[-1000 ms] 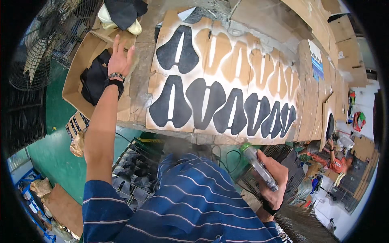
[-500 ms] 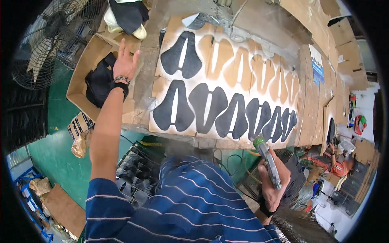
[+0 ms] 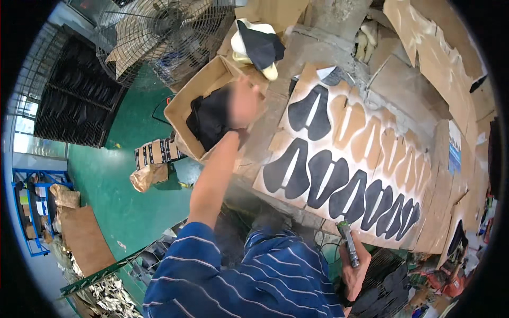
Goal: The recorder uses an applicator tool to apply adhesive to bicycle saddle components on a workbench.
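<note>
My left hand [image 3: 245,104] is over the right side of a cardboard box [image 3: 183,119], next to the black cut pieces [image 3: 209,117] inside. It is smeared, so its fingers and whether they hold anything cannot be made out. Near the front edge of the work table, my right hand [image 3: 354,273] is wrapped round a grey spray gun [image 3: 348,245] with a green part at its top end. Flat on a cardboard sheet [image 3: 277,142] lie several black split-shaped pieces [image 3: 286,169], one in the far row and the others in the near row. Bare brown outlines [image 3: 366,139] fill the rest of the far row.
A large wire-caged fan [image 3: 167,24] stands beyond the box. Black and cream pieces [image 3: 260,45] lie at the box's far corner. A patterned carton [image 3: 156,152] is on the green floor [image 3: 101,169]. Torn cardboard [image 3: 440,47] rises along the far right.
The view has swung left, so the table appears farther right. My left hand, with fingers spread before, is now blurred over the box. My right hand still grips the spray gun.
</note>
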A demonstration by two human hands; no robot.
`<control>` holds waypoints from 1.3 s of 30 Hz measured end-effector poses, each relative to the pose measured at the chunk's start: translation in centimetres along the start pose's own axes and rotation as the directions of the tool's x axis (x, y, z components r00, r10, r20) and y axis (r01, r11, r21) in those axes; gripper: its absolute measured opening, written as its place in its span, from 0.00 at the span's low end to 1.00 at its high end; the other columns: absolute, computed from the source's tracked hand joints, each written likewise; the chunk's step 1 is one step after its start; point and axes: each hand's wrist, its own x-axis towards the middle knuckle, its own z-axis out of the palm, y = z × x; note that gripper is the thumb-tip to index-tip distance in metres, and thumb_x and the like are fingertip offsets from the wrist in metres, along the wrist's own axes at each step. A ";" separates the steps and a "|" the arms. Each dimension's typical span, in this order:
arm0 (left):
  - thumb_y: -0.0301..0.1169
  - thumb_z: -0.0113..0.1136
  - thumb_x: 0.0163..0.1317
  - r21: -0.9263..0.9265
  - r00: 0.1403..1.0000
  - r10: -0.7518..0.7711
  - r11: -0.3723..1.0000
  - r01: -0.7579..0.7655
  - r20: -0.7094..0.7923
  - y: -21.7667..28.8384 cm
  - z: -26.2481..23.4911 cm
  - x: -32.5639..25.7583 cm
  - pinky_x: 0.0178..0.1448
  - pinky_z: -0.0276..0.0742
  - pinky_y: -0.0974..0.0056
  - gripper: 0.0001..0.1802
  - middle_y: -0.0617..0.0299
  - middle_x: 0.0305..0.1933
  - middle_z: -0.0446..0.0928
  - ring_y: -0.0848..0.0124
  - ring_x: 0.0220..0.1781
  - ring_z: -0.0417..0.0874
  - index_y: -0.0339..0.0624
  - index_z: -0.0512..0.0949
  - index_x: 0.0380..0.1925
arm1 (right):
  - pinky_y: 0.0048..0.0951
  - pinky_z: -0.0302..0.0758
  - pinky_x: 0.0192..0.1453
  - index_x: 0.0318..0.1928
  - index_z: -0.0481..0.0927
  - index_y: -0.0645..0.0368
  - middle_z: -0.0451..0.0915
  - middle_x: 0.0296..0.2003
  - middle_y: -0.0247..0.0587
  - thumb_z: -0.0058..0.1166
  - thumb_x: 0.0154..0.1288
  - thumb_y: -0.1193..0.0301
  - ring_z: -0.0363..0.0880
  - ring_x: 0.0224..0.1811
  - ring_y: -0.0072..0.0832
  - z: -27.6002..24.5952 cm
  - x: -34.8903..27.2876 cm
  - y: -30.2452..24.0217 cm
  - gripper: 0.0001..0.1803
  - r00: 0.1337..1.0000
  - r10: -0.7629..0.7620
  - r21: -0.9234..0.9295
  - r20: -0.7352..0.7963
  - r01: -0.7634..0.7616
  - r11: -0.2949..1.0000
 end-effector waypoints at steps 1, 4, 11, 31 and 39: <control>0.47 0.63 0.68 -0.038 0.995 0.006 0.999 -0.010 -0.095 -0.7 -0.8 0.2 0.59 0.80 0.44 0.28 0.47 0.72 0.72 0.43 0.59 0.82 0.46 0.76 0.64 | 0.30 0.77 0.50 0.64 0.80 0.68 0.88 0.45 0.55 0.65 0.62 0.81 0.82 0.44 0.28 0.1 -0.4 0.4 0.28 0.999 0.043 0.017 -0.003 -0.043 0.999; 0.39 0.67 0.64 0.149 0.964 -0.213 0.971 0.189 0.161 -4.2 -5.3 0.1 0.60 0.80 0.47 0.18 0.46 0.55 0.82 0.45 0.58 0.83 0.44 0.85 0.51 | 0.29 0.77 0.50 0.64 0.80 0.67 0.88 0.44 0.53 0.64 0.63 0.81 0.80 0.43 0.24 -0.2 -1.5 1.6 0.27 0.997 0.067 0.026 -0.037 -0.066 0.998; 0.39 0.82 0.49 0.649 0.851 -0.395 0.756 0.087 0.347 -12.0 -9.9 -2.7 0.61 0.84 0.52 0.23 0.52 0.55 0.81 0.52 0.57 0.85 0.51 0.88 0.47 | 0.30 0.76 0.48 0.64 0.81 0.67 0.85 0.40 0.44 0.62 0.64 0.80 0.77 0.40 0.25 0.1 -2.4 4.4 0.27 0.991 0.109 0.032 -0.078 -0.107 0.994; 0.32 0.64 0.61 0.691 0.906 -0.302 0.722 0.016 0.295 -14.2 -7.6 -2.9 0.52 0.87 0.48 0.10 0.48 0.47 0.86 0.48 0.48 0.89 0.37 0.88 0.34 | 0.27 0.74 0.43 0.64 0.80 0.67 0.82 0.37 0.43 0.61 0.60 0.81 0.73 0.37 0.23 2.3 -2.9 6.3 0.29 0.995 0.071 0.003 -0.075 -0.071 0.997; 0.33 0.58 0.62 0.655 0.815 -0.485 0.733 0.181 0.317 -12.4 -9.7 -1.7 0.56 0.86 0.45 0.15 0.37 0.49 0.86 0.41 0.51 0.88 0.31 0.87 0.37 | 0.33 0.77 0.47 0.62 0.82 0.67 0.86 0.41 0.57 0.65 0.61 0.80 0.82 0.40 0.31 2.6 -3.8 7.6 0.26 0.988 0.047 -0.008 -0.145 -0.049 0.999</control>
